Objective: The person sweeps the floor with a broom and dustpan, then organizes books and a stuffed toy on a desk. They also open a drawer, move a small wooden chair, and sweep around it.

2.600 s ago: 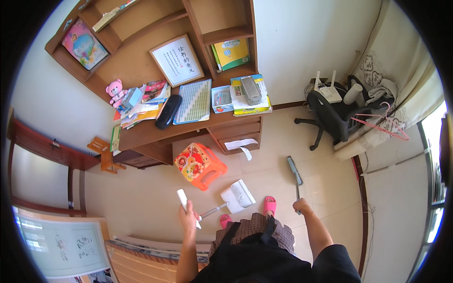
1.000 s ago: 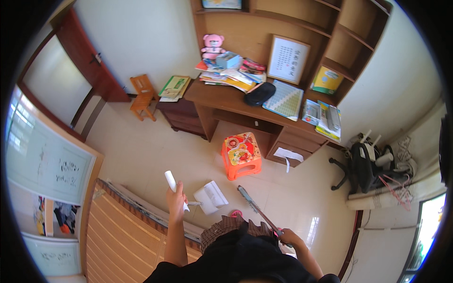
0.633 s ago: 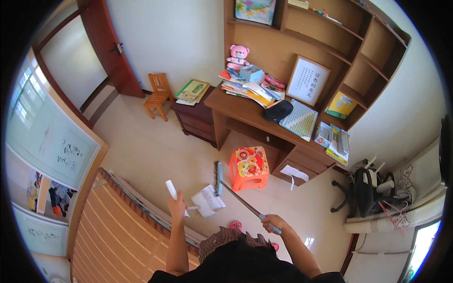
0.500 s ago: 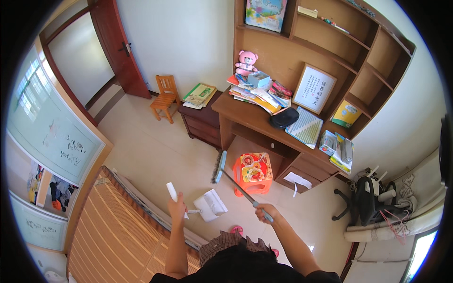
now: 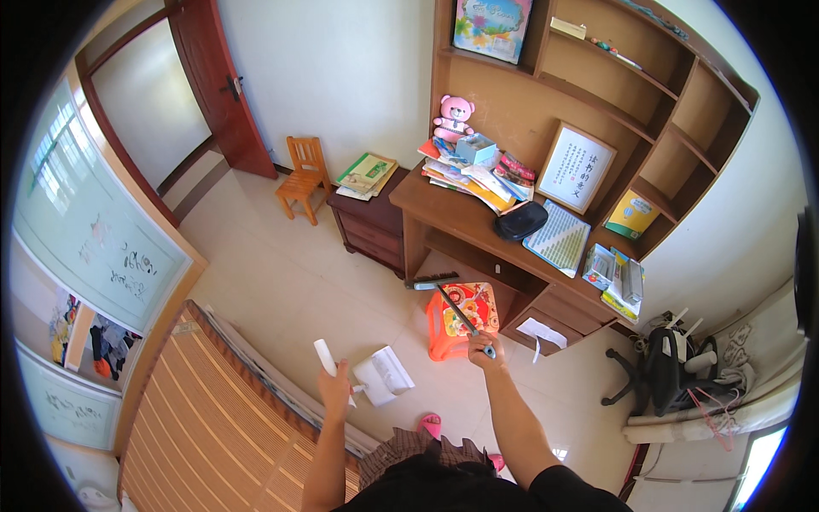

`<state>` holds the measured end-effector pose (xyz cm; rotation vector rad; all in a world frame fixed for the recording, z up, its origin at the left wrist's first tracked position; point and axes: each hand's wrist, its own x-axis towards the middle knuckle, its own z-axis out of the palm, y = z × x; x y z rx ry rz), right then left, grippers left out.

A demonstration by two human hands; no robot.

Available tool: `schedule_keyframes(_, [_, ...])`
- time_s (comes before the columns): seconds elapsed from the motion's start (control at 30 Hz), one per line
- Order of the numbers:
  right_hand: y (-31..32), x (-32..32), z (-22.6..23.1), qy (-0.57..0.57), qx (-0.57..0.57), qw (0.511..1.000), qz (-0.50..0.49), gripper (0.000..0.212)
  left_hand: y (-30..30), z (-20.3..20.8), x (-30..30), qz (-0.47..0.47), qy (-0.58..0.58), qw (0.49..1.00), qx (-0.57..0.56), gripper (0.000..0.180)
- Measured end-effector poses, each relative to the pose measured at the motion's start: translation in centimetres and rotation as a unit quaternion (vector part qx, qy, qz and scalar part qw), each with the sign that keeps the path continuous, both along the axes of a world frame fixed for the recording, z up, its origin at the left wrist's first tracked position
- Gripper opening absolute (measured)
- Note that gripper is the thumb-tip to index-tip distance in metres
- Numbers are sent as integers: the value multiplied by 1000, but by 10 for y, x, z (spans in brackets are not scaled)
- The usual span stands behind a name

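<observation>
My left hand [image 5: 335,386] is closed round the white handle of a dustpan [image 5: 383,376], whose white pan hangs low over the tiled floor, just right of the hand. My right hand [image 5: 487,351] grips the grey handle of a broom [image 5: 461,312]. Its dark-bristled, light-blue head [image 5: 433,282] reaches toward the opening under the desk, beyond the orange plastic stool [image 5: 463,314]. The broom's handle passes across the stool's patterned top in this view; whether they touch I cannot tell.
A brown desk [image 5: 478,230] with shelves carries books, a pink teddy bear [image 5: 454,118] and a framed sheet. A dark drawer cabinet [image 5: 370,224] and small wooden chair [image 5: 304,181] stand farther left. A mat-covered bed [image 5: 217,410] lies near left, a black swivel chair [image 5: 674,363] at right.
My right hand has moved forward, and the broom head has turned and swung farther away toward the desk's underside. My left hand and the dustpan have shifted slightly in view.
</observation>
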<state>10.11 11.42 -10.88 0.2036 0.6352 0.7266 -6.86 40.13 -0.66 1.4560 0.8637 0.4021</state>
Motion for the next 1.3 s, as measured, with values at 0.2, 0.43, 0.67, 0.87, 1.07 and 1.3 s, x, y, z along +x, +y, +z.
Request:
schedule_keyframes(0.2, [-8,-36,7,15,32,995,-98,20,8,-5,12,-6,-2,1000,3,24])
schedule_keyframes(0.43, [-52,-89,21,2,31,994,-107,15,9,1,15,-2,-21,998,-61,23])
schedule_keyframes(0.67, [-107,-148,31,10,-14,995,-101,25,-2,7,24,2,-26,996,-88,22])
schedule_keyframes(0.87, [-153,-204,35,1,4,995,-95,31,-20,19,38,-21,-13,995,-98,23])
schedule_keyframes(1.07, [-221,-245,50,4,-1,998,-59,25,-31,26,50,-72,-20,992,-100,22])
schedule_keyframes(1.3, [-301,-275,87,68,-171,983,-13,16,-69,39,65,-125,-12,985,-115,21])
